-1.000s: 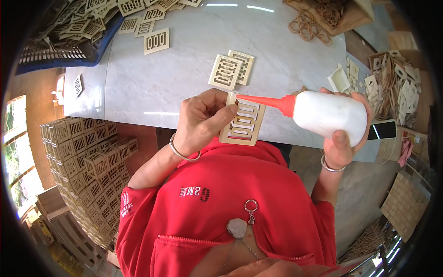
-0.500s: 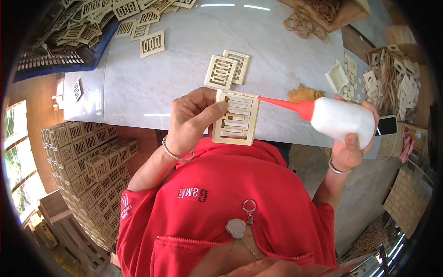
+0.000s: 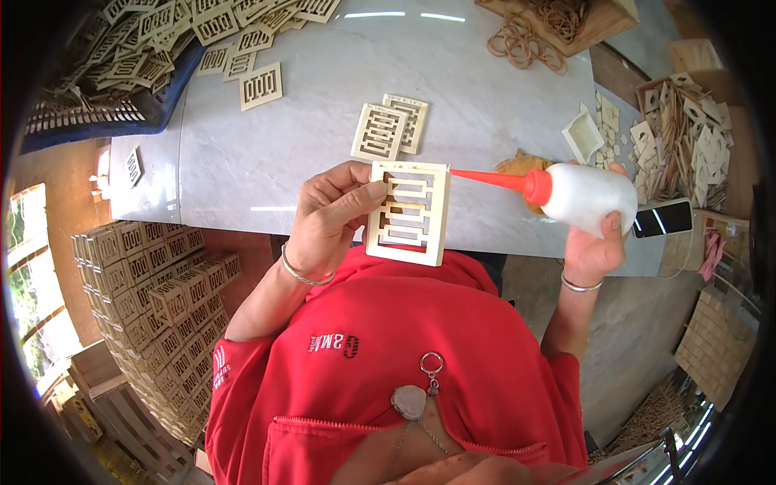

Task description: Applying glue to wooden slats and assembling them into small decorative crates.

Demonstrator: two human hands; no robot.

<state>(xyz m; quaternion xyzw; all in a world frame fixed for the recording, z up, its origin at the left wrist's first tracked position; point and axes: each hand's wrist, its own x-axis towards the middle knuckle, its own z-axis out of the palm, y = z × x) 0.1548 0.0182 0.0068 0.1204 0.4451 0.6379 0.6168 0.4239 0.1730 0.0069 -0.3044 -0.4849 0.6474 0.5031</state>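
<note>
My left hand (image 3: 333, 206) pinches a pale wooden fretwork panel (image 3: 437, 222) by its left side, thumb on the front, holding it upright over the table's near edge. My right hand (image 3: 596, 249) is wrapped round a white squeeze glue bottle (image 3: 594, 198), tipped sideways. The bottle's long red nozzle (image 3: 489, 179) points left, and its tip is at the panel's upper right corner. Whitish glue shows along the panel's top edge. Just beyond the panel, a cut-out panel (image 3: 378, 132) partly overlaps another panel (image 3: 416, 113) on the table.
At the far left, a blue crate (image 3: 174, 101) overflows with similar panels. Stacked wooden frames (image 3: 149, 299) stand left of the table. Rubber bands (image 3: 517, 44) lie at the back. An orange cloth (image 3: 517, 164), white tray (image 3: 584, 136), phone (image 3: 663, 218) and box of wood scraps (image 3: 687, 137) are rightward.
The held panel has shifted slightly left and down, and its angle has turned a little. My right hand and the glue bottle have moved left, with the nozzle tip still at the corner.
</note>
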